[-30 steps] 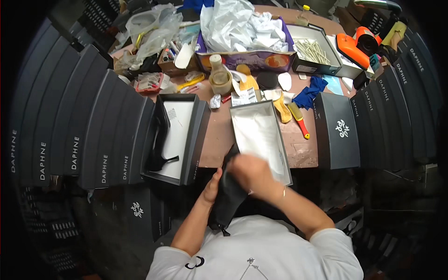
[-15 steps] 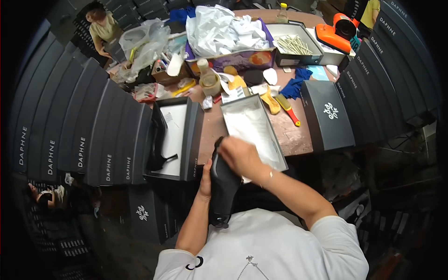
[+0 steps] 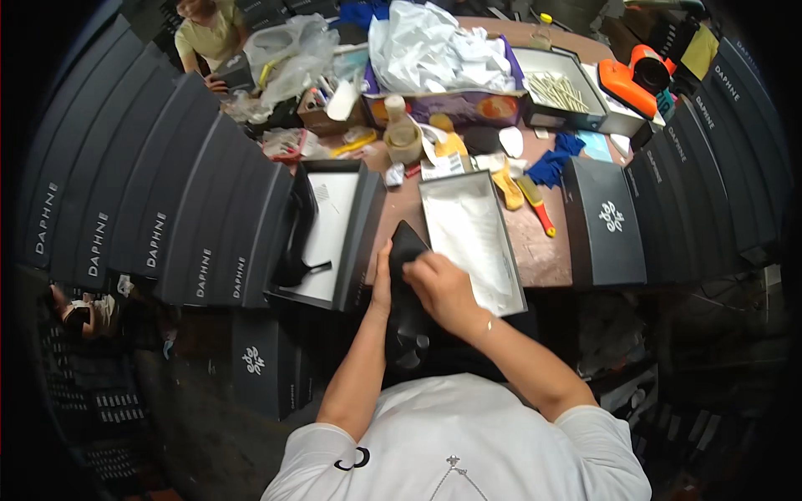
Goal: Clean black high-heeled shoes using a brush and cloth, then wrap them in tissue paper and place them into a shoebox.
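A black, glossy, pointed-toe shoe [image 3: 406, 284] is being held over the near edge of the brown wooden worktable [image 3: 551, 255], between the person's chest and the open shoe boxes, with its toe pointing toward the table. It is being steadied along its left side by the left hand [image 3: 383, 280], whose fingers appear wrapped against it, though how tightly cannot be told; the right hand [image 3: 443, 288] is being pressed closed over the upper, apparently rubbing or fitting something there, and whatever lies beneath the palm is hidden.

For this step to go well, the shoe is probably best kept braced by the left hand while pressure is being applied by the right, so that the glossy surface is not being scuffed against the table edge.

Just beyond the right hand an open grey cardboard box lined with white paper [image 3: 472, 238] is lying ready, touching the shoe's toe or nearly so. To the left, a second open black box [image 3: 355, 250] is holding another black high-heeled shoe [image 3: 296, 238]. A closed black box lid with a white emblem [image 3: 606, 221] is resting to the right, and a yellow-and-red-handled tool [image 3: 535, 200] is lying between them
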